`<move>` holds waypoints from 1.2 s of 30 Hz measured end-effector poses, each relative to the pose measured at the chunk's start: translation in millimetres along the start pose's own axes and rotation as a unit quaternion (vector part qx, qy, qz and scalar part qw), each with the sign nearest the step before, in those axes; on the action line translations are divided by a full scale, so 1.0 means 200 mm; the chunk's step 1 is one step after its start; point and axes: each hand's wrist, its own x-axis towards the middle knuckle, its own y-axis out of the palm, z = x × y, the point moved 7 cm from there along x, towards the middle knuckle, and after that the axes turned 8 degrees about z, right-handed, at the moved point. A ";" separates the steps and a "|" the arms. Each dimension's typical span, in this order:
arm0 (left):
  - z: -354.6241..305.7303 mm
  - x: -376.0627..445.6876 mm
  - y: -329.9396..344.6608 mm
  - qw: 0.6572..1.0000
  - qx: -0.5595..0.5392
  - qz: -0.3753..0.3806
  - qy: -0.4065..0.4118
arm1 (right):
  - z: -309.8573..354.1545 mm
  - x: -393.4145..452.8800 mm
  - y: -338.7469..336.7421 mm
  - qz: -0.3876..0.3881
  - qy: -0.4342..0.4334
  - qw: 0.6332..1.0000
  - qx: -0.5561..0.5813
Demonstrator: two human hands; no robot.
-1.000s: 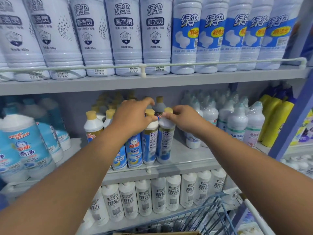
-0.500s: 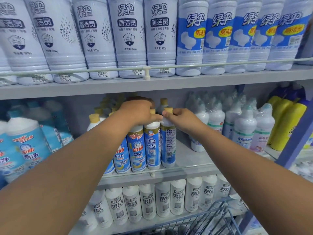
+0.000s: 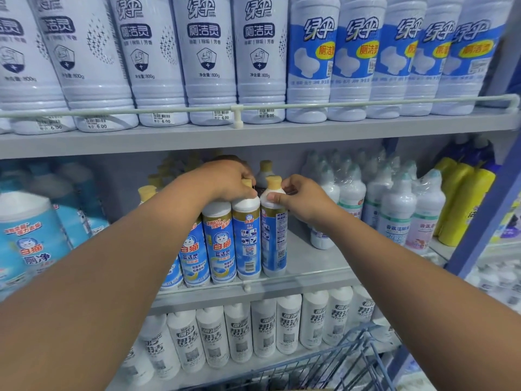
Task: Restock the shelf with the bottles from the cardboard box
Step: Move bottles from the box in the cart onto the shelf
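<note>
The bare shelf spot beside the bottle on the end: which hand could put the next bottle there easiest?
Probably the right hand: it grips the end bottle bordering the bare shelf; the left hand is farther over.

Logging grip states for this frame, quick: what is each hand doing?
Left hand: grips the top of a blue-label bottle.
Right hand: pinches the neck of the rightmost blue-label bottle.
</note>
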 end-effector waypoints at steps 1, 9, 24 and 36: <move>0.00 0.00 0.00 1.000 0.003 -0.001 -0.002 | 0.00 0.00 0.00 0.006 -0.001 1.000 -0.002; -0.04 -0.04 0.02 0.997 0.060 -0.039 -0.004 | 0.00 -0.03 0.02 0.041 -0.012 0.998 -0.042; 0.01 -0.05 0.00 1.000 0.003 -0.027 0.011 | 0.07 -0.04 0.00 -0.032 -0.019 0.997 -0.068; 0.00 -0.05 0.01 0.999 0.018 -0.038 -0.033 | 0.05 -0.03 0.01 0.011 -0.021 1.000 -0.008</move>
